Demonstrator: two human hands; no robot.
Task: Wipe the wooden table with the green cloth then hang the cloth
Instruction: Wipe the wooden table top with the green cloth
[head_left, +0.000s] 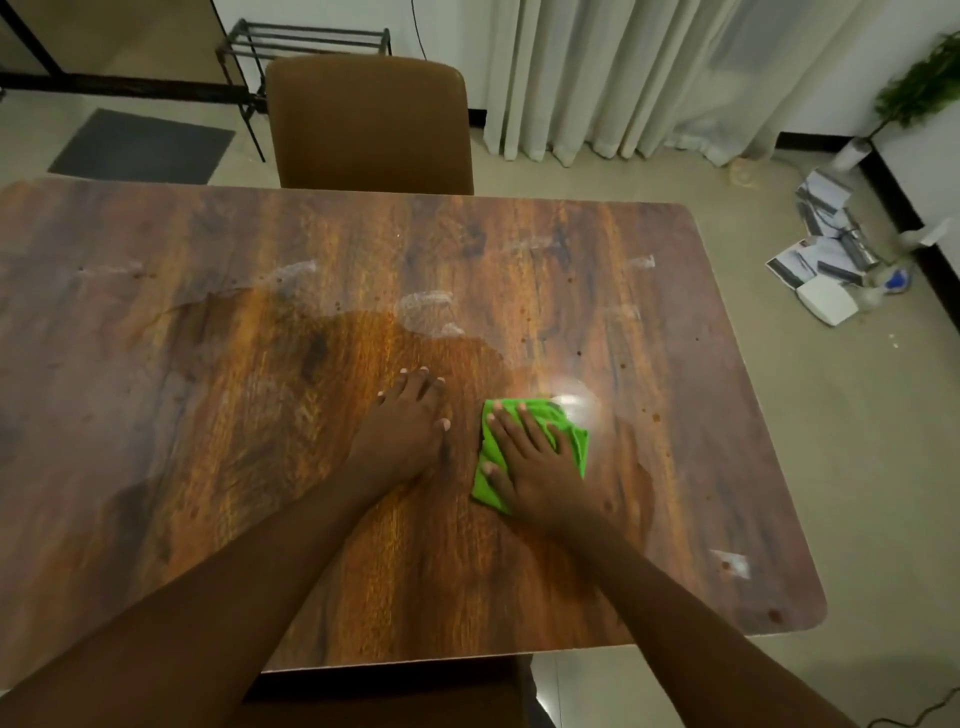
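The wooden table (208, 364) fills most of the view, with pale smears and small dark spots across its top. A folded green cloth (571, 434) lies on it right of centre. My right hand (530, 457) presses flat on the cloth with fingers spread. My left hand (410, 426) rests palm down on the bare wood just left of the cloth, holding nothing.
A brown chair (369, 124) stands at the table's far edge, with a black metal rack (311, 41) behind it. Papers and small boxes (826, 260) lie on the floor at right, near a potted plant (914, 93). White curtains (623, 78) hang behind.
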